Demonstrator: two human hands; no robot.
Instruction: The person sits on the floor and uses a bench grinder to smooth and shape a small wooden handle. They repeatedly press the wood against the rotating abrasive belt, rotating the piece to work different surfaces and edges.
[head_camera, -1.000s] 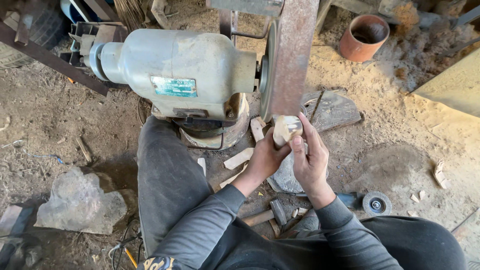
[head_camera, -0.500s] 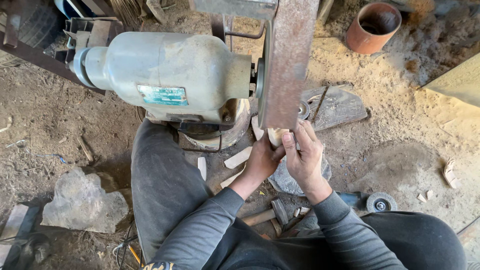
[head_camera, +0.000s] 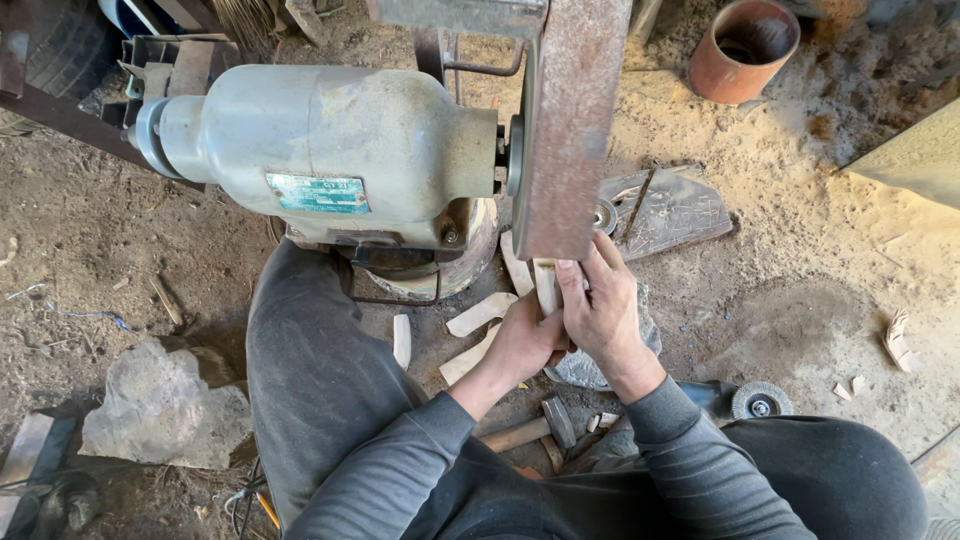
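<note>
A pale wooden piece (head_camera: 545, 285) is held upright in both hands against the lower end of a rusty brown sanding belt (head_camera: 570, 130). My left hand (head_camera: 520, 340) grips it from below and the left. My right hand (head_camera: 605, 310) wraps it from the right, fingers reaching up to the belt's edge. The belt runs on a grey electric motor (head_camera: 320, 150) standing just beyond my knees. Most of the wooden piece is hidden by my fingers.
Pale wood offcuts (head_camera: 480, 315) lie on the dirt under the motor. A hammer (head_camera: 535, 430) rests between my legs, a wire wheel (head_camera: 760, 400) by my right knee. A grey rock (head_camera: 160, 405) sits left, a rusty pot (head_camera: 740, 40) far right, amid sawdust.
Both hands have moved the wooden piece up and left, from in front of the belt to against its lower end. The view has shifted slightly.
</note>
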